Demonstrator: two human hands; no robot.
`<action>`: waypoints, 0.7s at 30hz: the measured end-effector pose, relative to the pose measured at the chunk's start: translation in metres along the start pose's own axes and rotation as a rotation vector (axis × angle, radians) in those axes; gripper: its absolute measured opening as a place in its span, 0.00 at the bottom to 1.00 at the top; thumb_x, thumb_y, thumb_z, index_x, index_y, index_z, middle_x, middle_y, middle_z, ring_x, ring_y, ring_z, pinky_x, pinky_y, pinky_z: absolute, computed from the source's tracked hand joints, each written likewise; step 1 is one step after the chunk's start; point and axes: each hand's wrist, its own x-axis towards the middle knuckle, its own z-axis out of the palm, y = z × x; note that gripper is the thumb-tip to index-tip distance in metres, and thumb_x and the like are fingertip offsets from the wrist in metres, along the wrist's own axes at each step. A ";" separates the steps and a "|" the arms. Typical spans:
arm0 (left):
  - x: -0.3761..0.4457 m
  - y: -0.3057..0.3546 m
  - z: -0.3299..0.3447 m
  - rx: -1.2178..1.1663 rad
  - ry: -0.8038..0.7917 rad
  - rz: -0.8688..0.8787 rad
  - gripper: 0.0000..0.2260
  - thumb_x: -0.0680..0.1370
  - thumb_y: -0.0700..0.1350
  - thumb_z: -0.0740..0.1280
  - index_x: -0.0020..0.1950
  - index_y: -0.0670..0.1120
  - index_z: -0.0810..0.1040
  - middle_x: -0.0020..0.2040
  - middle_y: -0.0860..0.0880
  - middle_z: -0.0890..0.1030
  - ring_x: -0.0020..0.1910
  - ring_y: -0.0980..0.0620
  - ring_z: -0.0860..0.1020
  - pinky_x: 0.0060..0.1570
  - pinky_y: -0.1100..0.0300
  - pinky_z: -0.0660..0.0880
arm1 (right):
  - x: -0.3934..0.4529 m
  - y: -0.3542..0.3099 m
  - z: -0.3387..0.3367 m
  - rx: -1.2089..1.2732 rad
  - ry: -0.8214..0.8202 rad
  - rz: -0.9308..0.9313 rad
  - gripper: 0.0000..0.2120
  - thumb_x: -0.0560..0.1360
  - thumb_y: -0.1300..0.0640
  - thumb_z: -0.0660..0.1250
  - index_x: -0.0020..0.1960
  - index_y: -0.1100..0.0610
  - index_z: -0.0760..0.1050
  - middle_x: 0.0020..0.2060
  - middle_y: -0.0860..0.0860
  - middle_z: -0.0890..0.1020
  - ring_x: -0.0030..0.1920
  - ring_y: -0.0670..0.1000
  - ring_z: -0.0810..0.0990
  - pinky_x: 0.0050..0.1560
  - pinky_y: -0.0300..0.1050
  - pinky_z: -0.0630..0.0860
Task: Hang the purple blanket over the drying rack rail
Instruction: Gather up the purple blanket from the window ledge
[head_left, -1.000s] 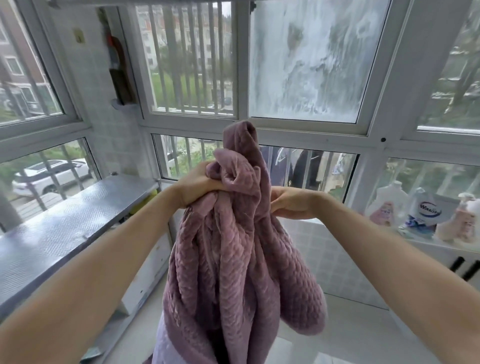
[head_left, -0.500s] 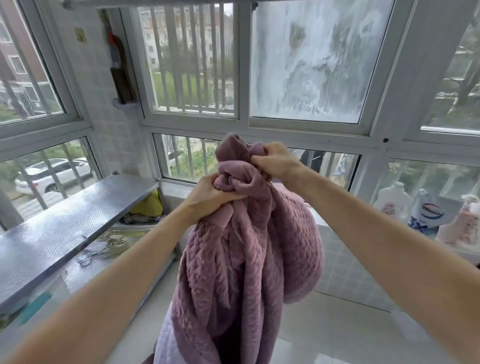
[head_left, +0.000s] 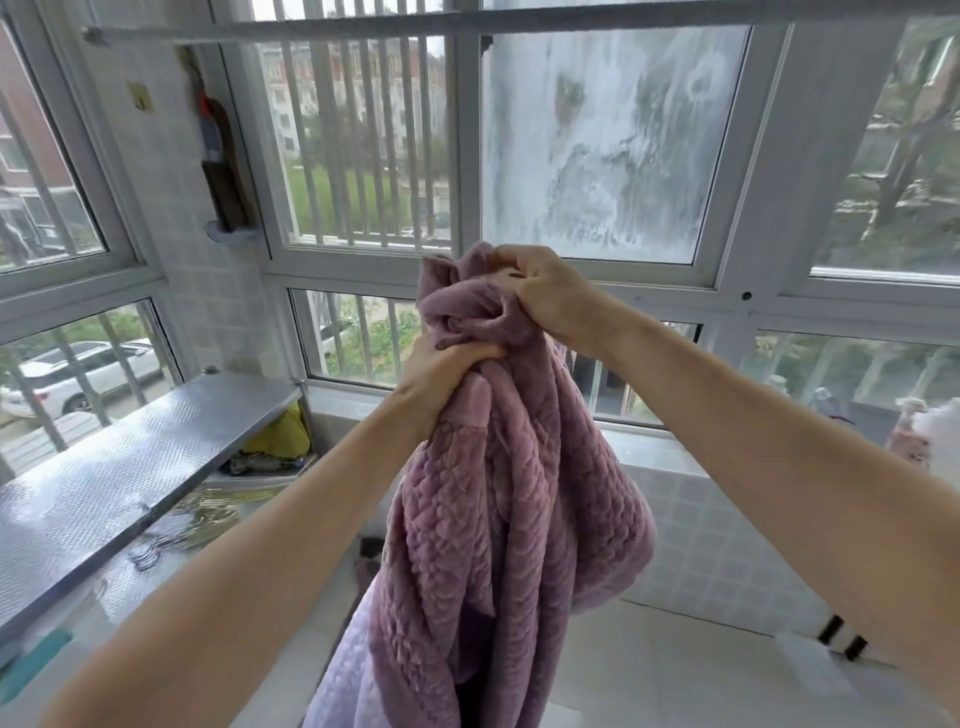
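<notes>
A quilted purple blanket (head_left: 498, 519) hangs bunched in front of me, its lower part trailing out of the bottom of the view. My left hand (head_left: 436, 376) grips the gathered cloth just below its top. My right hand (head_left: 545, 296) clutches the topmost bunch, slightly higher and to the right. High above both hands, a pale drying rack rail (head_left: 467, 23) runs horizontally across the top of the view, in front of the windows. The blanket is well below the rail and does not touch it.
A metal shelf (head_left: 135, 467) stretches along the left wall, with clutter beneath it. Barred windows (head_left: 363, 156) fill the far wall above a tiled ledge (head_left: 660, 462). Bottles stand on a counter at the far right (head_left: 919, 431). A pale tiled floor (head_left: 649, 665) lies below.
My right hand has gone from the blanket's side to its top bunch. Both hands and the blanket have risen a little, and the rail has come into view overhead.
</notes>
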 end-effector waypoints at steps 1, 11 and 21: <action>0.000 -0.004 -0.001 0.006 -0.001 -0.005 0.08 0.65 0.39 0.73 0.42 0.49 0.84 0.40 0.47 0.84 0.41 0.51 0.82 0.43 0.56 0.80 | -0.002 0.008 -0.005 0.002 0.015 0.015 0.10 0.76 0.69 0.63 0.56 0.69 0.76 0.44 0.54 0.80 0.43 0.46 0.77 0.45 0.32 0.75; 0.001 -0.021 -0.032 0.104 -0.006 -0.086 0.09 0.71 0.33 0.72 0.46 0.44 0.82 0.41 0.45 0.83 0.41 0.51 0.82 0.43 0.60 0.80 | -0.077 0.116 -0.055 -0.052 -0.476 0.582 0.31 0.69 0.38 0.68 0.66 0.54 0.71 0.62 0.52 0.77 0.61 0.52 0.75 0.66 0.53 0.67; 0.008 -0.023 -0.028 0.120 0.109 -0.127 0.09 0.70 0.38 0.75 0.49 0.42 0.82 0.42 0.45 0.83 0.38 0.52 0.81 0.35 0.65 0.79 | -0.092 0.134 -0.010 -0.341 -0.445 0.833 0.16 0.73 0.54 0.72 0.58 0.58 0.75 0.49 0.50 0.79 0.47 0.50 0.80 0.37 0.40 0.81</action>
